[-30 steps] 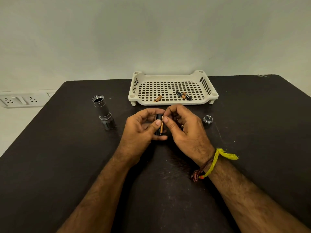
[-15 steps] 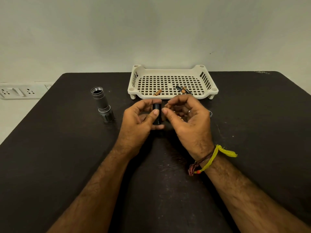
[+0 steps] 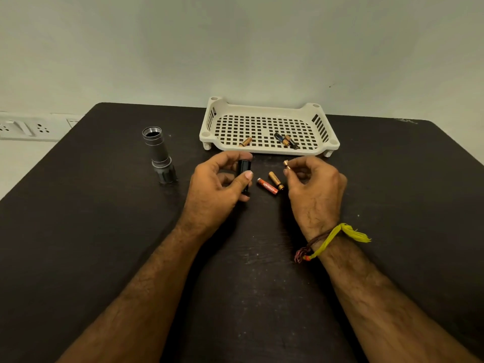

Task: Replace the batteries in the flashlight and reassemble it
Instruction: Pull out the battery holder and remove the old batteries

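Hands have come apart since half a second ago: the right hand (image 3: 315,189) has pulled away to the right of centre, uncovering two batteries on the table (image 3: 78,231), which fills the lower frame, dark and scuffed. Up at top centre sits the white perforated tray (image 3: 264,111) against the wall, three spent batteries (image 3: 285,140) lying on its floor near the front edge. At left of centre the flashlight body (image 3: 159,155) stands upright on its head, threaded mouth open to the ceiling. Left hand (image 3: 217,189), centre frame, is closed around the black battery holder (image 3: 244,176), thumb pressed on its side, holder held upright. Right hand pinches a gold-tipped battery (image 3: 287,165) between thumb and fingertips, tip poking out to the left. Between the two hands, flat on the table, the orange battery (image 3: 267,186) and the gold battery (image 3: 276,181) lie touching at their lower ends
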